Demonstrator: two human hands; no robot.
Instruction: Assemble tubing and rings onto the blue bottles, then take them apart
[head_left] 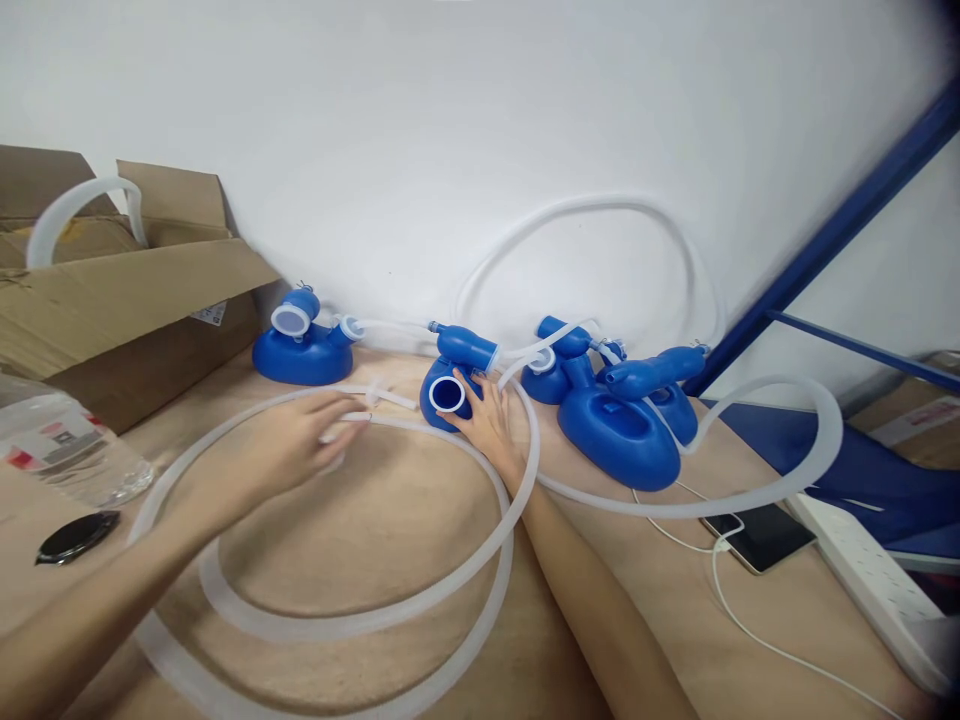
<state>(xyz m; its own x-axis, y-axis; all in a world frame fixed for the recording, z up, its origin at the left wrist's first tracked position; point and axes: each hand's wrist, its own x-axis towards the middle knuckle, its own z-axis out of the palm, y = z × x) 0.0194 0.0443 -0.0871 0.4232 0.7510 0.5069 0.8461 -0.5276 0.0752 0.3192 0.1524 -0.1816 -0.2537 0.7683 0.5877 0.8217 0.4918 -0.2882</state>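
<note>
Probably light and firm, blue bottle (430,386) clasped in right hand (489,418) suited holding round its mouth (450,394); left hand (304,440) blurred, grip unclear.

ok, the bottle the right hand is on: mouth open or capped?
Open. The bottle's mouth faces the camera, dark blue interior showing inside the white rim, with no cap over it.

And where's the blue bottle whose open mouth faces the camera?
In the head view, the blue bottle sits centrally on the table, left of the large oval bottle, the right hand touching its right side.
</note>
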